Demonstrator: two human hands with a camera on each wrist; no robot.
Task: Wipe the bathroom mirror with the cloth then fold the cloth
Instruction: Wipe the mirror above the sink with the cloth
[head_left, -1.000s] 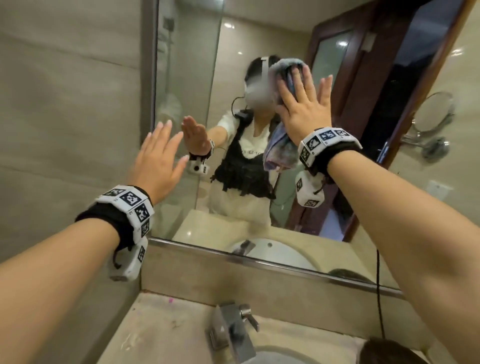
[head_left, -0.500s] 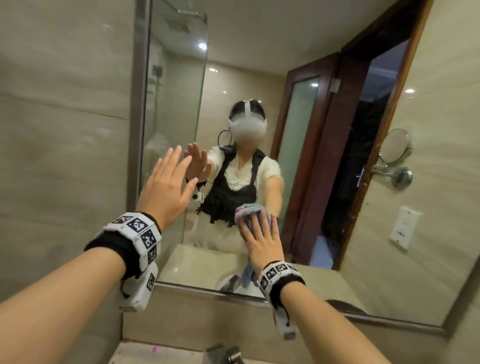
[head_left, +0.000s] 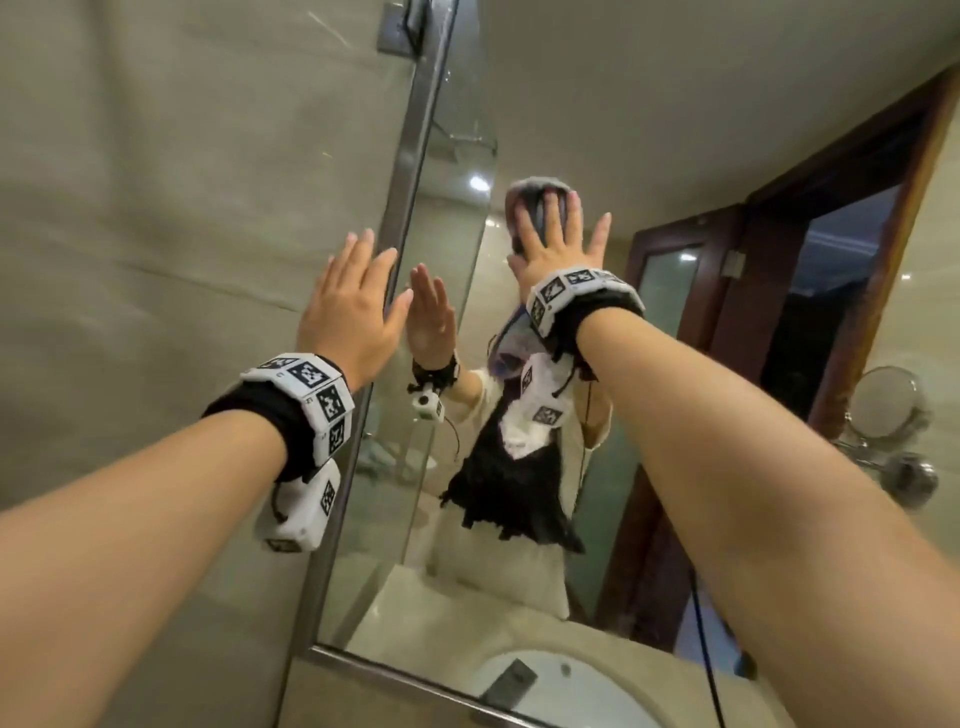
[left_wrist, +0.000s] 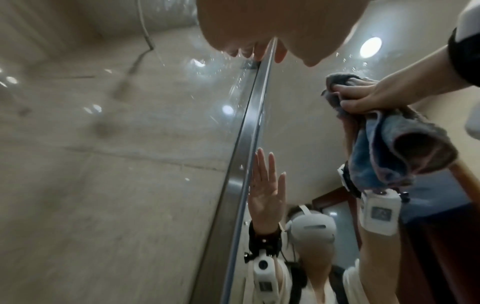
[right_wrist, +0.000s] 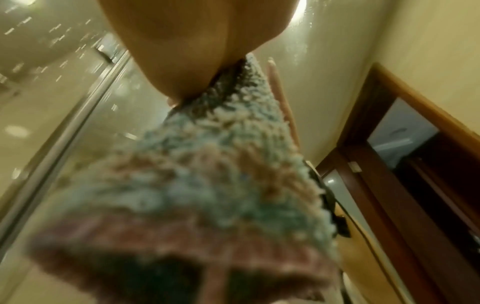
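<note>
The bathroom mirror has a steel frame down its left side. High on the glass my right hand presses a grey, blue and pink fluffy cloth flat, fingers spread and straight. The rest of the cloth hangs below the right hand, and in the right wrist view the cloth fills most of the frame. Over the mirror's left frame my left hand lies flat with straight fingers and holds nothing.
A beige tiled wall lies left of the mirror. The glass reflects a white basin, a dark wooden door frame and a round wall mirror. A thin black cable hangs under my right arm.
My right hand has swept the cloth from low on the mirror up to its high part. The left hand has stayed on the mirror's left edge. The view has tilted upward.
</note>
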